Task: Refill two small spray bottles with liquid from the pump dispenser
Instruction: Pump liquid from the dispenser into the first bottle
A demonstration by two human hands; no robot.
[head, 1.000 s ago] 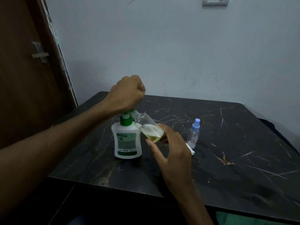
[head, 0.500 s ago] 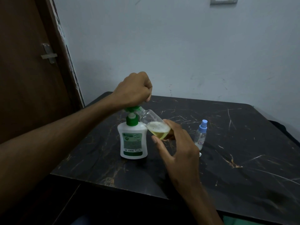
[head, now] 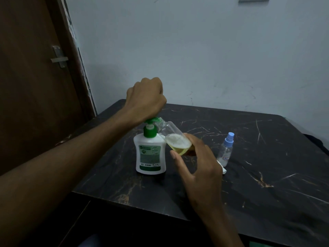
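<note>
A white pump dispenser (head: 151,154) with a green pump head stands on the black marble table (head: 267,175). My left hand (head: 146,97) is a fist resting on the pump head. My right hand (head: 197,166) holds an uncapped clear spray bottle (head: 175,139) tilted, its neck at the pump nozzle. Yellowish liquid with foam fills its lower part. A second small spray bottle (head: 226,150) with a blue cap stands upright to the right. A white spray-cap piece (head: 221,167) lies on the table beside it, partly hidden by my right hand.
A brown door (head: 35,86) with a metal handle is on the left, next to the table's left edge. A pale wall (head: 195,50) stands behind the table. The table's front edge runs close below my right wrist.
The pump head has come up from its pressed-down position, and my left fist has risen with it. The foam level in the tilted bottle looks slightly higher. The view has shifted a little.
</note>
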